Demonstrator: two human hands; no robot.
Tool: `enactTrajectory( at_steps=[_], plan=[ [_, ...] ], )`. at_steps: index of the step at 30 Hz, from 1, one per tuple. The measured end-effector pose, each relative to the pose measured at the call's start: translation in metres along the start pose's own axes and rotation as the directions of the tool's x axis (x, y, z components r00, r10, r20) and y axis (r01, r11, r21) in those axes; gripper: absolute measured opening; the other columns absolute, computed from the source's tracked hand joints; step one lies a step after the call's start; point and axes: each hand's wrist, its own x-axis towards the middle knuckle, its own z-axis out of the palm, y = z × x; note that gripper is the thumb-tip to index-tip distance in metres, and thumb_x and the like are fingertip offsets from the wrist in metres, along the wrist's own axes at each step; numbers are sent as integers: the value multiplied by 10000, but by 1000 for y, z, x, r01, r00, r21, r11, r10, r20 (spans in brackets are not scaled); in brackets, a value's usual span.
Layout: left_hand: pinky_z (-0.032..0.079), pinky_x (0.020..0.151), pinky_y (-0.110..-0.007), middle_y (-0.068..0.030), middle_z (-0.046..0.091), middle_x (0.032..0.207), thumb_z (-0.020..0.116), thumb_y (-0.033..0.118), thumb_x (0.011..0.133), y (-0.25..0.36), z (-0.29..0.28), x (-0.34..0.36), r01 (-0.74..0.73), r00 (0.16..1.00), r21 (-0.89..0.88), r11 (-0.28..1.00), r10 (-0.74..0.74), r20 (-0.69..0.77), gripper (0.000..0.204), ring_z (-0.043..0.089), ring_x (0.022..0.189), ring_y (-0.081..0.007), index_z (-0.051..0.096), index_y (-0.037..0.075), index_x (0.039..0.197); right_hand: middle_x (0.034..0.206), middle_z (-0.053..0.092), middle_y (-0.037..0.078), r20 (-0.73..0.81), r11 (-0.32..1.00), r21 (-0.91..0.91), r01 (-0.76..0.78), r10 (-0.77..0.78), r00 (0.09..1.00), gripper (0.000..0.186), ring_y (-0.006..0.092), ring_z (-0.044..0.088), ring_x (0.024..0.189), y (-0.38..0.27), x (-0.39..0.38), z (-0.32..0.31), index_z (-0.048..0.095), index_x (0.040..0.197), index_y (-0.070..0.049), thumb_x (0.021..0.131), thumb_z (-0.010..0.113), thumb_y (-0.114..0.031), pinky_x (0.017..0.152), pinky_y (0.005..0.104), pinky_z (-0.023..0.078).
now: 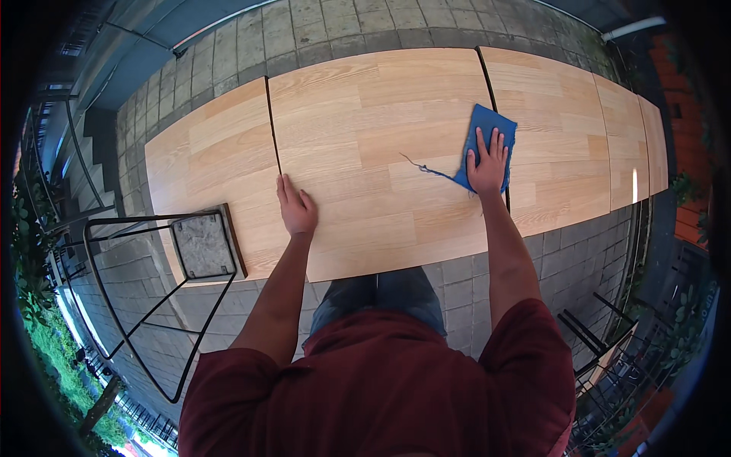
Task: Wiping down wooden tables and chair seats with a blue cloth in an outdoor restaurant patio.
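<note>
Flat on a blue cloth (481, 120) rests my right hand (489, 164), fingers spread and pointing away from me. The cloth looks folded, with a frayed edge and a loose thread trailing left over the wood. It lies beside and partly over the dark gap between two light wood table tops (411, 152). My left hand (297, 209) lies on the wood at the left gap, its fingers stretched out along the dark line and the thumb apart. Nothing shows in that hand.
An upturned stool with a black metal frame (207, 242) sits on the table's near left corner, its legs reaching toward me. Grey paving (312, 27) surrounds the tables. More metal-framed furniture (601, 350) stands at the lower right, and a railing (80, 160) at the left.
</note>
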Motion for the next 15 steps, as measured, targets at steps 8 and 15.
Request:
enactTrajectory(
  at_steps=[8,15],
  plan=[
    [345,1284,-503,-316,385,1668,488,133,1078,-3,1,2,-10,1000,-23,1000,10,-23,599,382,1553,-476,363,-56,1632,1781,241,251,73,996,29,82,-84,994,655,448,191,1657,-128,-17,28,430,1690,-290,1059,527,-435,1323,628,128],
    [374,1261,-452,-287,481,1624,429,129,1131,-4,-17,-5,100,993,-378,920,-116,-21,519,456,1525,-423,402,-65,1612,1793,206,240,146,963,147,224,-246,958,660,432,169,1665,-288,-32,59,421,1693,-287,1059,529,-436,1327,618,115]
  ],
)
